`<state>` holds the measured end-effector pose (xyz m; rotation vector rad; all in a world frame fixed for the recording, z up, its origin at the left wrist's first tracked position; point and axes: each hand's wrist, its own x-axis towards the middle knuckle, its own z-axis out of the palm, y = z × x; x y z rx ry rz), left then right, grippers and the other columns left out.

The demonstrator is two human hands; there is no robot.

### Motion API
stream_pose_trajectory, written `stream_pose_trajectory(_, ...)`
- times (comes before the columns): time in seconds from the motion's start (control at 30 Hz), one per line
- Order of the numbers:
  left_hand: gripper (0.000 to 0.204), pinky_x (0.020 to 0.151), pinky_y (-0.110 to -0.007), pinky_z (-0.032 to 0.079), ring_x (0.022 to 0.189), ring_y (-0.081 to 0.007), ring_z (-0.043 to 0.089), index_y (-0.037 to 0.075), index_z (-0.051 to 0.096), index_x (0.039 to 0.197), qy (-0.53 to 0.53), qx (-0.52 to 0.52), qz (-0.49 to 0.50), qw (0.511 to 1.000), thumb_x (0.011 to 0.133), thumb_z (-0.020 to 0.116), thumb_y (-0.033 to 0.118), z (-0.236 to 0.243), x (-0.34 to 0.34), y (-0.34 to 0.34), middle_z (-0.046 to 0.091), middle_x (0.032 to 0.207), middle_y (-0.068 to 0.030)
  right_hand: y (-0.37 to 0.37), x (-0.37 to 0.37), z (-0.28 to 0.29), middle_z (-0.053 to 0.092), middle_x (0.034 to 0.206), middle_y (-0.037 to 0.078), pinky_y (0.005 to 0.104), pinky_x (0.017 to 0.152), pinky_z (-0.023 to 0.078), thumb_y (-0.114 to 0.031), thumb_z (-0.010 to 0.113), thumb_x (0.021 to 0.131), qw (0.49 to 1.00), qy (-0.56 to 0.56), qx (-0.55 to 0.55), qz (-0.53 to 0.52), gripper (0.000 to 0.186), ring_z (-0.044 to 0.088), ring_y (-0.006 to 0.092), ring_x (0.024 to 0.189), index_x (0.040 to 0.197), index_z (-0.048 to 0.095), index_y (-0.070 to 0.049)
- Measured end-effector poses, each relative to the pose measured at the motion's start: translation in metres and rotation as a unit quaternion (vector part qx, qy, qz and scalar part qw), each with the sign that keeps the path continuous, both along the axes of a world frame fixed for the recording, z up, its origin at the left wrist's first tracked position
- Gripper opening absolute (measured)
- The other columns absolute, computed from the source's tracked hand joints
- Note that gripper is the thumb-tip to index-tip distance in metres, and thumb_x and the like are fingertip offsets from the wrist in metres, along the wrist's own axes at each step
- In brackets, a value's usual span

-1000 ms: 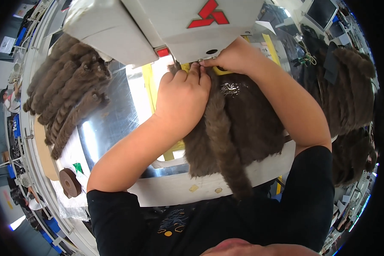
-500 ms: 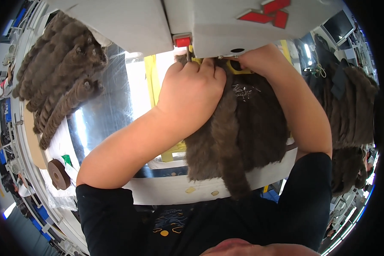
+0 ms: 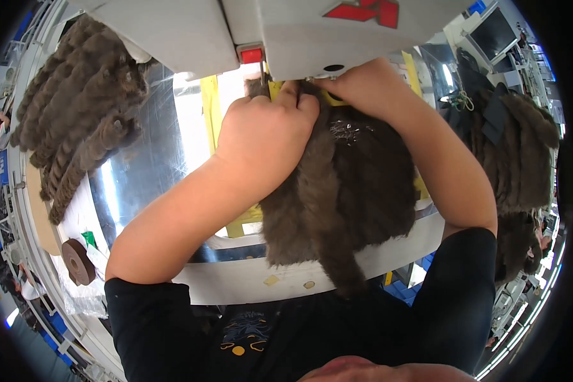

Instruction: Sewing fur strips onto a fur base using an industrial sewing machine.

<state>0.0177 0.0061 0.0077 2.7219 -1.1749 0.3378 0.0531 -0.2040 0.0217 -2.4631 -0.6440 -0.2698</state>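
L hand: fingers bunched narrow on upper end of fur strip; pinch or press, can't tell. R hand at 2 o'clock of it, fingertips partly hidden nr white machine head, grip unclear. Strip runs from fingers twd 5 o'clock, alongside dark fur panel. Fur pile at 10 o'clock

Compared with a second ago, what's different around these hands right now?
The camera's view shifted, so the left-side fur strips and the brown roll sit further left in the picture. Nothing was visibly grabbed or let go. The left hand stays on the brown fur piece, the right hand close by, both at the white machine's lower edge.
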Motion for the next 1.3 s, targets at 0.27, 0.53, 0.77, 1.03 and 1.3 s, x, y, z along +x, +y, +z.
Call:
stream_pose_trajectory(0.27, 0.023, 0.058, -0.034, 0.057, 0.069, -0.0216, 0.073, 0.005, 0.062, 0.108, 0.017, 0.005, 0.015, 1.000, 0.086, 0.062, 0.011, -0.002, -0.003, 0.000, 0.070, 0.133, -0.0164, -0.005, -0.039, 0.018, 0.075, 0.108, 0.019, 0.0389, 0.087, 0.057, -0.002, 0.059, 0.087, 0.980, 0.195, 0.040, 0.020, 0.035, 0.072, 0.0365, 0.098, 0.118, 0.075, -0.004)
stream_pose_trajectory(0.53, 0.034, 0.055, -0.034, 0.055, 0.065, -0.0222, 0.072, 0.003, 0.060, 0.121, 0.023, -0.025, 0.015, 0.999, 0.087, 0.061, 0.012, -0.002, -0.005, 0.004, 0.069, 0.129, -0.0172, 0.005, -0.039, 0.018, 0.075, 0.102, 0.015, 0.0458, 0.079, 0.057, -0.004, 0.057, 0.087, 0.986, 0.096, -0.132, 0.026, 0.027, 0.070, 0.0389, 0.091, 0.108, 0.075, -0.005)
stream_pose_trajectory(0.77, 0.036, 0.054, -0.034, 0.054, 0.063, -0.0214, 0.071, 0.004, 0.060, 0.120, 0.029, -0.023, 0.017, 0.999, 0.085, 0.062, 0.012, -0.002, -0.004, 0.003, 0.070, 0.116, -0.0135, 0.009, -0.040, 0.021, 0.072, 0.092, 0.015, 0.0503, 0.073, 0.055, -0.007, 0.058, 0.088, 0.981, 0.088, -0.170, 0.006, 0.017, 0.069, 0.0391, 0.084, 0.098, 0.073, -0.008)
stream_pose_trajectory(1.03, 0.033, 0.052, -0.034, 0.053, 0.061, -0.0203, 0.069, 0.006, 0.062, 0.115, 0.026, -0.030, 0.018, 0.999, 0.083, 0.063, 0.012, -0.002, -0.003, 0.005, 0.069, 0.112, -0.0124, 0.011, -0.039, 0.016, 0.072, 0.090, 0.015, 0.0508, 0.073, 0.055, -0.008, 0.058, 0.088, 0.983, 0.074, -0.166, 0.001, 0.017, 0.069, 0.0392, 0.084, 0.098, 0.072, -0.008)
stream_pose_trajectory(1.3, 0.029, 0.054, -0.035, 0.053, 0.062, -0.0216, 0.069, 0.006, 0.065, 0.110, 0.024, -0.034, 0.022, 0.999, 0.082, 0.063, 0.012, -0.002, -0.004, 0.005, 0.070, 0.113, -0.0133, 0.010, -0.040, 0.019, 0.072, 0.091, 0.015, 0.0510, 0.073, 0.055, -0.008, 0.058, 0.088, 0.982, 0.082, -0.170, -0.004, 0.020, 0.068, 0.0403, 0.083, 0.098, 0.075, -0.009)
